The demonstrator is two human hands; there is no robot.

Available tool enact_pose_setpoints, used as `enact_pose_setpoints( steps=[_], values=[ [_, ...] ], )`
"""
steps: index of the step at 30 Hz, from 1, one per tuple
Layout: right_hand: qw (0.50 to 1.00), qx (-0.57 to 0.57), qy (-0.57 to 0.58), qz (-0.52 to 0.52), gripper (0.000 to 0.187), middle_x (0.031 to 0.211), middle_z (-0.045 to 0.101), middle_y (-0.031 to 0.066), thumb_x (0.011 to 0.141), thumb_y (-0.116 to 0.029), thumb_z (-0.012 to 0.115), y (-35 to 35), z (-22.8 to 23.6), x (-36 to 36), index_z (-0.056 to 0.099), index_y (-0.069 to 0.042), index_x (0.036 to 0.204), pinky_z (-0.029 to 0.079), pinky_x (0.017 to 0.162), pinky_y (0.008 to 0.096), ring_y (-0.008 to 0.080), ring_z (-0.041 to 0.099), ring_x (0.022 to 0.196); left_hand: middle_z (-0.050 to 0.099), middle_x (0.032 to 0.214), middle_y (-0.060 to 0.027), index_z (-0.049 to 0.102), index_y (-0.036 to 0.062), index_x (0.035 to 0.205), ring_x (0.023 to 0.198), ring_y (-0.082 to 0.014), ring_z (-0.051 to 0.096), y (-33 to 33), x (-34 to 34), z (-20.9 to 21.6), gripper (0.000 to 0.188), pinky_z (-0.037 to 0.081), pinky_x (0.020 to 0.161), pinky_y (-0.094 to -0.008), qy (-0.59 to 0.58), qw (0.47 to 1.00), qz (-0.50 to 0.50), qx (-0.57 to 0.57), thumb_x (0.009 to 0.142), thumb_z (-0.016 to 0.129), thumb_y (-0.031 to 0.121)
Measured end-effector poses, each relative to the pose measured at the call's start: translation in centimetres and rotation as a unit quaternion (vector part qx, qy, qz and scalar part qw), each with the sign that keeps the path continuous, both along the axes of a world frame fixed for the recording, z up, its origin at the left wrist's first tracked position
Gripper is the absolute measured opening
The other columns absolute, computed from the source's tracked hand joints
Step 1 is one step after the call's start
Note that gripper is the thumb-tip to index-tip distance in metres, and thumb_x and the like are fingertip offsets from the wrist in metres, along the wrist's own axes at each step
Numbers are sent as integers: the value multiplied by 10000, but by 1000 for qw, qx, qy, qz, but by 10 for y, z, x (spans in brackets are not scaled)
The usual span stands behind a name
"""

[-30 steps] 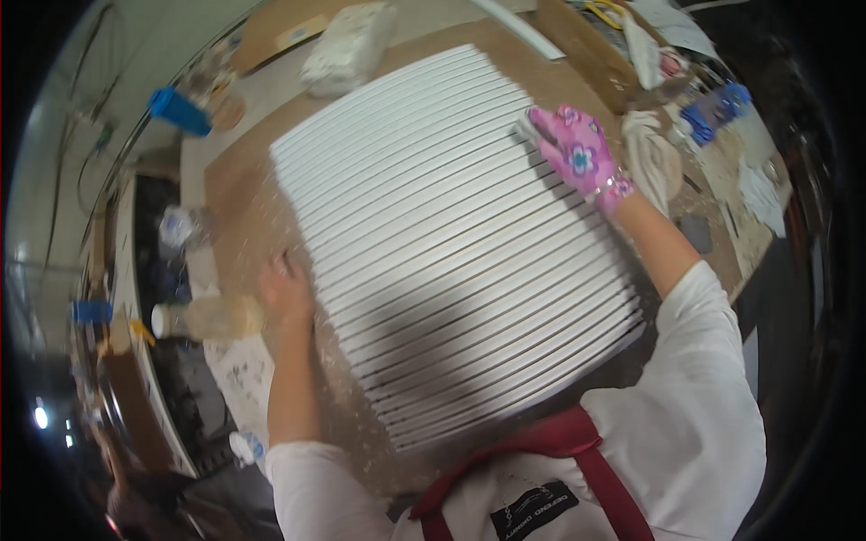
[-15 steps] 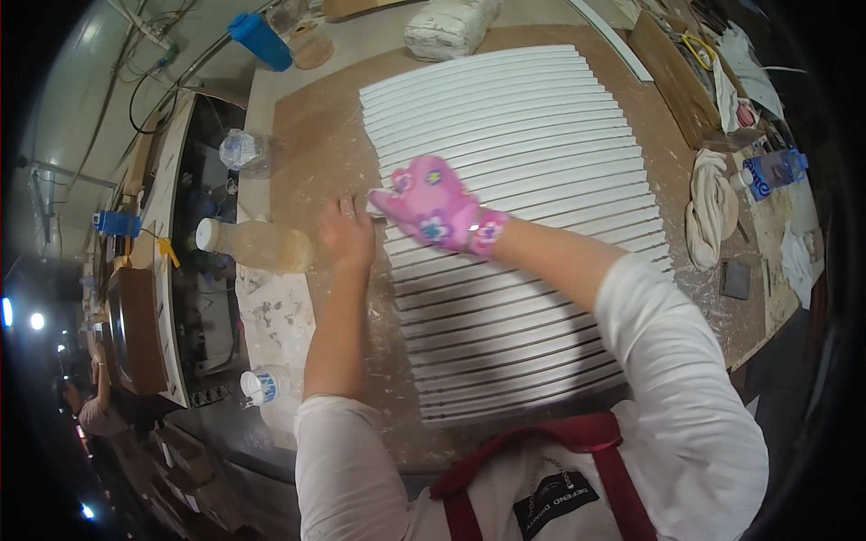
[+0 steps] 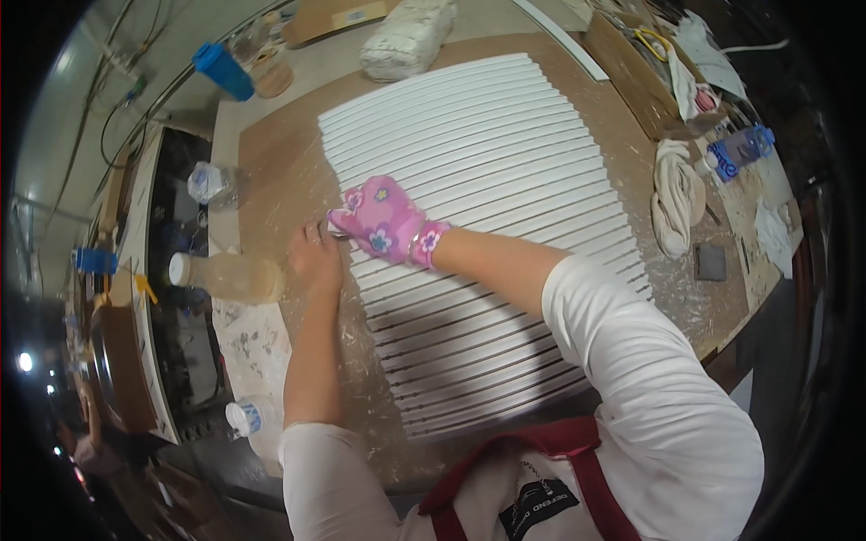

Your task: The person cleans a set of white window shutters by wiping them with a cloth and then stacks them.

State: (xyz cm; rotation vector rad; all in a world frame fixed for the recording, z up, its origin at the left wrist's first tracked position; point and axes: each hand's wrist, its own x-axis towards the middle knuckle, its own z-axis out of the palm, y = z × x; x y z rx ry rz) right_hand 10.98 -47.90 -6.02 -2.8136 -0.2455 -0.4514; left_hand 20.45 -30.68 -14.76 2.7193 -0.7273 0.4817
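Brown board (image 3: pixel 280 153) lies on the tabletop (image 3: pixel 492 20), white strips (image 3: pixel 505 171) side by side across its middle. At their left edge the gloved right hand (image 3: pixel 383 221) is curled; whether it or the bare left hand (image 3: pixel 316 259) just beside it grips anything cannot be told.

The pink, flower-printed glove (image 3: pixel 379 219) on my right hand (image 3: pixel 372 236) is matt cloth. The long, narrow white slats (image 3: pixel 487 162) look smooth, with a satin sheen; whether wood or plastic, I can't tell. The flat brown board (image 3: pixel 280 167) beneath them is dull and scuffed, flecked with white. My rounded bottle of pale yellowish liquid (image 3: pixel 236 277) is glossy see-through plastic, the open brown box (image 3: pixel 622 86) matt cardboard, the crumpled cream rag (image 3: pixel 675 198) creased cloth.
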Motion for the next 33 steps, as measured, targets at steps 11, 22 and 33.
enact_pose_setpoints(
  steps=[11,22,33],
  values=[
    [927,-134,-32,-348,340,975,647,117,872,-340,552,-280,8,-139,591,-139,1144,506,763,431,333,633,877,525,1218,-145,561,110,1212,1111,-343,508,-2,-6,0,368,416,909,-500,-27,999,-8,18,855,567,202],
    [936,-222,-35,-271,482,1075,652,124,826,-218,635,-271,-2,-206,545,-160,1296,522,818,400,288,634,948,561,1144,-158,616,96,1166,1030,-343,555,-9,-5,10,339,434,904,-467,-48,999,-10,22,862,535,222],
    [975,-188,-9,-117,181,763,619,23,859,-256,565,8,13,-73,609,-174,1013,457,746,392,218,616,727,518,1267,-110,590,114,1229,1201,-319,470,0,0,7,400,360,994,-505,47,999,-2,2,878,526,295]
  ],
)
